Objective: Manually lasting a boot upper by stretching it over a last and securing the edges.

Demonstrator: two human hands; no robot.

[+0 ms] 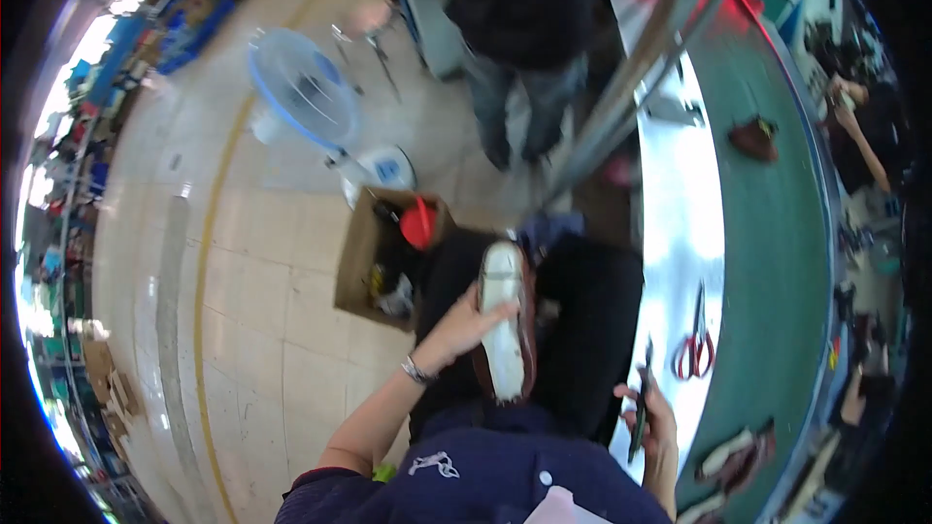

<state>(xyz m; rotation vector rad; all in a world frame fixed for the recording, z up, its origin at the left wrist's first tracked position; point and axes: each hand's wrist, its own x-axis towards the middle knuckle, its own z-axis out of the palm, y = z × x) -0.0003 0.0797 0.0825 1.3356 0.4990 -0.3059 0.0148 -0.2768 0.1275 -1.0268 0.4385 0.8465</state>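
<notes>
Across my lap lies a brown shoe (505, 359), its long white underside turned up toward me. My left hand (460, 329) is closed round its left side, with the thumb laid over the white underside. At the edge of the metal worktop, my right hand (660, 419) grips a slim dark hand tool (638, 419) with a narrow tip pointing away from me. Its exact kind is hard to make out. Just beyond that hand, red-handled scissors (694, 355) rest with their blades pointing away.
On the green belt (767, 262) at the right sit a brown shoe (753, 140) and more shoe parts (738, 459). A cardboard box (359, 272) with a red container stands left of my knees, near a floor fan (303, 87). A person (524, 49) stands ahead.
</notes>
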